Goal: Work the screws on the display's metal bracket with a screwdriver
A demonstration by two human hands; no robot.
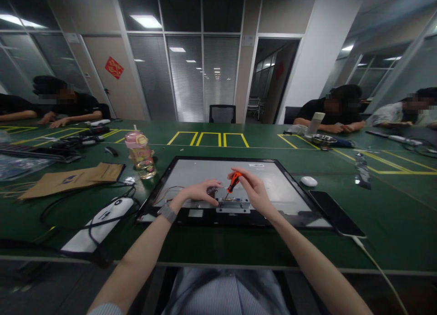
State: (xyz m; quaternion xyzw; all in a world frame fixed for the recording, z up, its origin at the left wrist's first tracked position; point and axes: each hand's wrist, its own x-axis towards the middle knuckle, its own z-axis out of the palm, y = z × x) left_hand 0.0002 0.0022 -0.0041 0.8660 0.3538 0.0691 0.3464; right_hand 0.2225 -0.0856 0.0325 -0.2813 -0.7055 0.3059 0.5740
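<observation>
A flat monitor panel (273, 178) lies face down on the green table, its grey metal back up. Near its front edge sits a small metal bracket with connector ports (235, 205). My right hand (254, 190) is closed around a small screwdriver with an orange handle (234, 182), whose tip points down at the bracket. My left hand (200, 191) rests on the panel just left of the bracket, fingers curled and pressing there. A watch is on my left wrist.
A black phone (336, 212) on a white cable lies right of the panel, a white mouse (309, 181) behind it. A pink-capped bottle (140, 155), brown paper bag (73, 177) and white device with black cables (99, 224) sit left. Other people sit at the far sides.
</observation>
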